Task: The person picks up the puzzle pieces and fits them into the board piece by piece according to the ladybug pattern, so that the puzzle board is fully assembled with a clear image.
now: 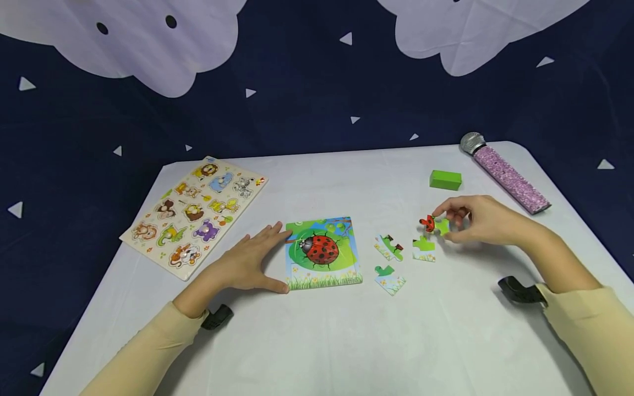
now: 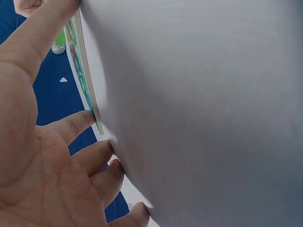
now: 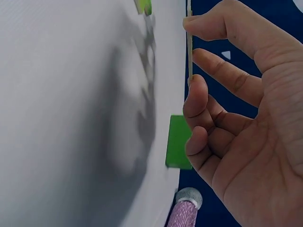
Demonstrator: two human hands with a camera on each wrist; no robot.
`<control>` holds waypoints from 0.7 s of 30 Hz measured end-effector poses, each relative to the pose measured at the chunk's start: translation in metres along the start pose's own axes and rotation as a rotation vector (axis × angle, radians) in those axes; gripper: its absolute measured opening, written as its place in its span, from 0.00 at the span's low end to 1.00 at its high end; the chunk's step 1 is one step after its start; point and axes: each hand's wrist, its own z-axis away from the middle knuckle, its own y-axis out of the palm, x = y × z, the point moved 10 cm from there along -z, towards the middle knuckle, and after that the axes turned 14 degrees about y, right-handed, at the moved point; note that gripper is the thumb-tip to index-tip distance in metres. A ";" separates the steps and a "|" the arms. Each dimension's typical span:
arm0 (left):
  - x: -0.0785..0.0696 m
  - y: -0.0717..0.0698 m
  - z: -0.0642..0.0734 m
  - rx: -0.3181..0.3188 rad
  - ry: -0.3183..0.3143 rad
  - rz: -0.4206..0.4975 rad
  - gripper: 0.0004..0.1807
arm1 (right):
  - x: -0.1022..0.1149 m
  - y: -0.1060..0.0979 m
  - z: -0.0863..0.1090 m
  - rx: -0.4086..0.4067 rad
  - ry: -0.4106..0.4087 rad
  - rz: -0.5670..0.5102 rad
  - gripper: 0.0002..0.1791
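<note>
A square ladybug puzzle board (image 1: 349, 269) lies flat in the middle of the table. My left hand (image 1: 247, 261) spreads beside it, thumb and index finger touching its left edge; the other fingers rest on the cloth. To the right, my right hand (image 1: 487, 220) pinches a red-and-green jigsaw piece (image 1: 441, 226) between thumb and fingers. In the right wrist view this piece (image 3: 190, 56) shows edge-on as a thin strip above the table. Between the board and my right hand lie loose jigsaw pieces: one with grass and flowers (image 1: 424, 255), another (image 1: 388, 248), and a third nearer me (image 1: 391, 283).
An animal peg puzzle (image 1: 195, 209) lies tilted at the left of the white table (image 1: 346, 341). Behind my right hand sits a green block (image 1: 445, 180). A pink glittery microphone (image 1: 510, 179) lies along the right edge. A dark cloth backdrop (image 1: 297, 121) hangs behind.
</note>
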 end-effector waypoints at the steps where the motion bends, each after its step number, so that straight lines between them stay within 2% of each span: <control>1: 0.000 0.000 0.000 0.000 0.001 -0.001 0.68 | 0.003 0.000 -0.001 0.002 -0.005 0.003 0.22; 7: 0.001 0.000 0.001 0.000 -0.002 -0.005 0.69 | 0.019 0.004 -0.008 0.030 -0.042 -0.003 0.21; 21: 0.001 0.001 -0.001 -0.012 0.007 0.000 0.69 | 0.049 0.022 -0.030 0.113 -0.052 -0.005 0.23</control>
